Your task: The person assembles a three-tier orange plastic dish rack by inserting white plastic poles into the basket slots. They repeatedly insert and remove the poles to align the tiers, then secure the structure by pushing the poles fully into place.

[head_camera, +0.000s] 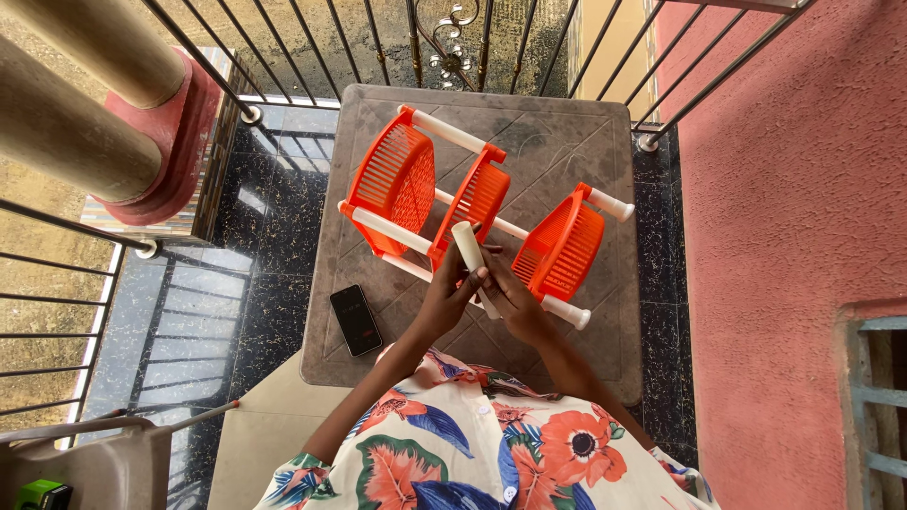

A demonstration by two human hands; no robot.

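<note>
At the left of the brown table [605,359] a black phone [355,320] lies flat, apart from your work. Your left hand [446,297] and right hand [515,300] both clasp one loose white tube [472,263], held tilted just in front of the orange three-shelf rack [472,203] lying on its side. You seem to be fitting this tube as a post; next, line its end squarely with a corner socket on the shelf and press in.
</note>
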